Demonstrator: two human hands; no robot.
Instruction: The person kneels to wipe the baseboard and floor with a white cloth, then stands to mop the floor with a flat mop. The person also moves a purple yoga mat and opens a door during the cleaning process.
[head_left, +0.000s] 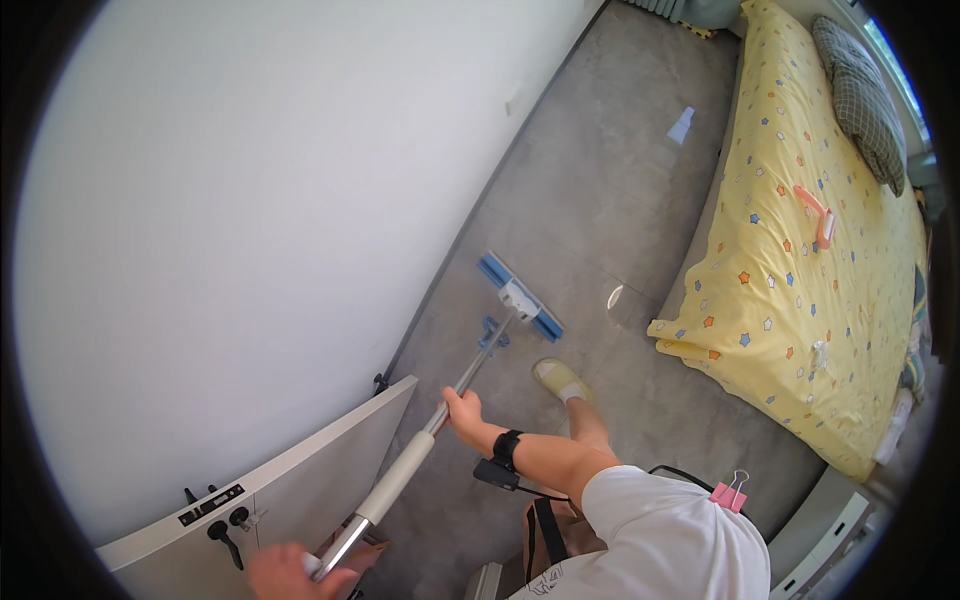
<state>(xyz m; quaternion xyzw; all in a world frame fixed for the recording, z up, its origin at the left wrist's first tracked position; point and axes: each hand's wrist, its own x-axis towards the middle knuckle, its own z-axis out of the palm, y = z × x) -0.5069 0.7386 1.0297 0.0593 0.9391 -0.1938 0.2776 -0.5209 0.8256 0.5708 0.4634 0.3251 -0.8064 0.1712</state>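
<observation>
A sponge mop with a blue and white head (519, 297) stands on the grey floor, its metal pole running down to the lower left. My right hand (463, 412) is closed around the pole, above its cream grip sleeve (397, 476). At the pole's top end is my left hand (296, 574), blurred and partly cut off by the picture's lower edge, with its thumb and fingers around the end. A blue fitting (493, 334) sits on the pole near the head. A slippered foot (562, 380) is beside the mop head.
A white wall (247, 225) rises at left. An open door (322, 480) with black handles is at lower left. At right is a bed with a yellow star-print cover (795, 300), a pink lint roller (823, 225) and a checked pillow (859, 97). A pale flat piece (681, 126) lies on the floor.
</observation>
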